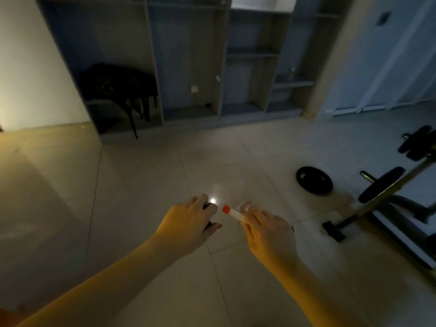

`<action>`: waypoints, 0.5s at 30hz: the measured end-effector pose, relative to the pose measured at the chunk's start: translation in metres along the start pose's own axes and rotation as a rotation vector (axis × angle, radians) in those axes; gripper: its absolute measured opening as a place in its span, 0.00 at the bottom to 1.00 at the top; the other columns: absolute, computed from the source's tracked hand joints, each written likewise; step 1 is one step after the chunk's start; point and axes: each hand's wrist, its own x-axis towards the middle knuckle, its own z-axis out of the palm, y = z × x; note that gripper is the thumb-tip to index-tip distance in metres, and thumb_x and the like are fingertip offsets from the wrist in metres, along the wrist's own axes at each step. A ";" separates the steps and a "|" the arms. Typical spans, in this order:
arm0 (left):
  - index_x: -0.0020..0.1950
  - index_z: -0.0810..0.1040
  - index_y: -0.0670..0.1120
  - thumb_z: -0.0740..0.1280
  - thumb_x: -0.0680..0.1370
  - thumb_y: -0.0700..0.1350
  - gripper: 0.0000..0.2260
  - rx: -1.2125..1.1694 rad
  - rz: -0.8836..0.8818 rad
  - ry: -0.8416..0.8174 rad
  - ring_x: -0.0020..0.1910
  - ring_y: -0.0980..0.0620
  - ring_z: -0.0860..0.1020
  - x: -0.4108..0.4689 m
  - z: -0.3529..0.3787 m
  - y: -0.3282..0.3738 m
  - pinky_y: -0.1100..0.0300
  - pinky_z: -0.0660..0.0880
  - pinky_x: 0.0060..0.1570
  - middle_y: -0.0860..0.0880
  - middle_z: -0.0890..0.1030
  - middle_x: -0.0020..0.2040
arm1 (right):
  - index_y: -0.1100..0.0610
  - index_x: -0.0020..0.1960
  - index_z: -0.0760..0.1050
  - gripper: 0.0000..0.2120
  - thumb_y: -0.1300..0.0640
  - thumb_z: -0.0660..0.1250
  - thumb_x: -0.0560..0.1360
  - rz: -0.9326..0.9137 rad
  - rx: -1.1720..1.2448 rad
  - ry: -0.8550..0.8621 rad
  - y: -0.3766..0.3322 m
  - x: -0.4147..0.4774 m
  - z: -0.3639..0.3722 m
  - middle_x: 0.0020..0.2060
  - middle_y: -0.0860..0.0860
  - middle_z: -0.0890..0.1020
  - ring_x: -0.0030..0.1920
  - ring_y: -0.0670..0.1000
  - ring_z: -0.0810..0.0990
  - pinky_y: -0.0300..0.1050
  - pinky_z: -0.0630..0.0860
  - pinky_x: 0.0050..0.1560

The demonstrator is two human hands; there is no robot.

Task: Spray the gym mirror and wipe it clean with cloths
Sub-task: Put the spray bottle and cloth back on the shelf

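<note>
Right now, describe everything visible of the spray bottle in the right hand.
The spray bottle has a white spray head ending in an orange-red nozzle tip, and a clear, plastic-looking body that shows just beyond the fingers. It is held tilted above the tiled floor, nozzle pointing toward the left-hand grip. Only the right-hand grip touches it, fingers curled over the head and neck. In the dim light no label or liquid level can be made out.
</note>
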 end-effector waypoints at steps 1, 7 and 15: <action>0.56 0.81 0.50 0.68 0.78 0.60 0.16 0.059 0.075 0.012 0.37 0.50 0.78 0.017 -0.009 0.007 0.57 0.73 0.26 0.52 0.77 0.46 | 0.58 0.60 0.81 0.11 0.54 0.69 0.81 0.014 -0.033 0.025 0.011 0.002 -0.008 0.56 0.53 0.83 0.41 0.50 0.79 0.42 0.72 0.32; 0.62 0.80 0.45 0.69 0.77 0.53 0.17 0.327 0.358 0.224 0.34 0.48 0.77 0.120 -0.040 0.051 0.55 0.74 0.26 0.47 0.79 0.45 | 0.61 0.63 0.80 0.20 0.56 0.77 0.74 -0.039 -0.212 0.123 0.100 0.016 -0.053 0.56 0.56 0.82 0.44 0.53 0.81 0.44 0.75 0.34; 0.53 0.83 0.45 0.76 0.71 0.51 0.15 0.411 0.510 0.294 0.34 0.50 0.77 0.266 -0.058 0.113 0.56 0.76 0.26 0.48 0.81 0.46 | 0.63 0.61 0.77 0.15 0.55 0.71 0.79 -0.100 -0.338 0.220 0.251 0.053 -0.085 0.55 0.60 0.81 0.44 0.55 0.82 0.45 0.78 0.36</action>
